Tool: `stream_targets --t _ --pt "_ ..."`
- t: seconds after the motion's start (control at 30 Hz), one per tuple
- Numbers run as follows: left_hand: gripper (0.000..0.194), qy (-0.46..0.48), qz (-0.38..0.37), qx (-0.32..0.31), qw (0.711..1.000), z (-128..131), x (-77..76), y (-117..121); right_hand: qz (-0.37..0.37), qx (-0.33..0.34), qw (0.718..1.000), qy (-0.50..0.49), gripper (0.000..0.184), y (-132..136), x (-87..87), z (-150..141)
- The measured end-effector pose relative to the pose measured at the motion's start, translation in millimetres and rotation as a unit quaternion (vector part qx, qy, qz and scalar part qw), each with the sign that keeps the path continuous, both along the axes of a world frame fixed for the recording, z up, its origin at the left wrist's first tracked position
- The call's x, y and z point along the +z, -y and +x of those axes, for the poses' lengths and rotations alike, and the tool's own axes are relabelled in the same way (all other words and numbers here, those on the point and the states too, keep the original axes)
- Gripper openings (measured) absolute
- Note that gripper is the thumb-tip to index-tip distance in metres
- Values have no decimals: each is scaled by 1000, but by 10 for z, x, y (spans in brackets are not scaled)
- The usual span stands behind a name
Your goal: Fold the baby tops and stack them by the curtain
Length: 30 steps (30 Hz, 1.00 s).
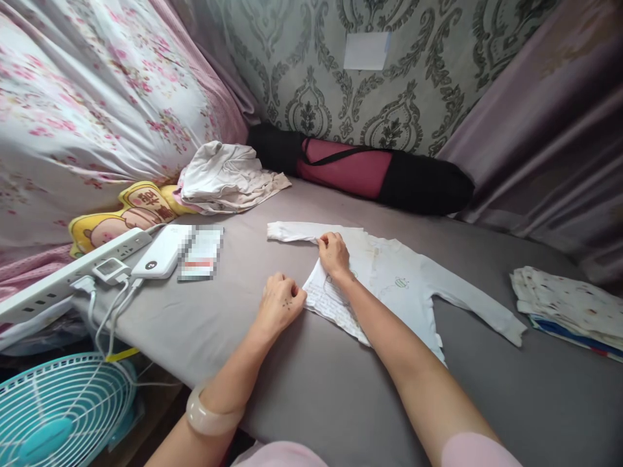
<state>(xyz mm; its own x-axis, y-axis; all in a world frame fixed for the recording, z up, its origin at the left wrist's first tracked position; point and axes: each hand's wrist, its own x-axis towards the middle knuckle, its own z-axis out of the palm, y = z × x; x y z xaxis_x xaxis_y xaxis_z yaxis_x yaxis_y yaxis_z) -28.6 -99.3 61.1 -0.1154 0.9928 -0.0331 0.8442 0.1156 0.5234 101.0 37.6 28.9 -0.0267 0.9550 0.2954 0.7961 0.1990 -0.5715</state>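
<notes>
2 hands point(282, 303) point(333, 255) on long-sleeved cloth shirt point(392, 285)

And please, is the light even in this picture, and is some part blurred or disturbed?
Head view: uneven light, the floral curtain bright, the mauve curtain dimmer; head view: left hand and right hand fairly sharp, the small writing on the white shirt not legible; head view: blocky pixelation over part of the flat item beside the white device.

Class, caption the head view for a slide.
Left hand and right hand pinch the edge of a white shirt on grey fabric.
</notes>
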Motion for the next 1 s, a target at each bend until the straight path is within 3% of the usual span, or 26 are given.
stream_targets --t 0.17,0.33,0.5,0.67,0.87,1.0 --pt "8 31 22 -51 998 -33 2 23 10 -1 998 59 16 29 -32 -29" --pt "28 72 10 -147 986 -38 36 72 11 -1 997 75 17 31 -15 -31" --pt "22 69 42 -157 984 -50 -49 56 8 -4 997 81 16 48 2 -40" --pt "24 71 92 -205 972 -133 -61 52 -1 -2 997 79 16 34 8 -35" --pt "31 20 36 -216 976 -196 72 72 -38 2 995 92 15 -35 24 -7" --pt "29 19 21 -220 975 -231 71 73 -15 4 990 138 16 5 33 -37"
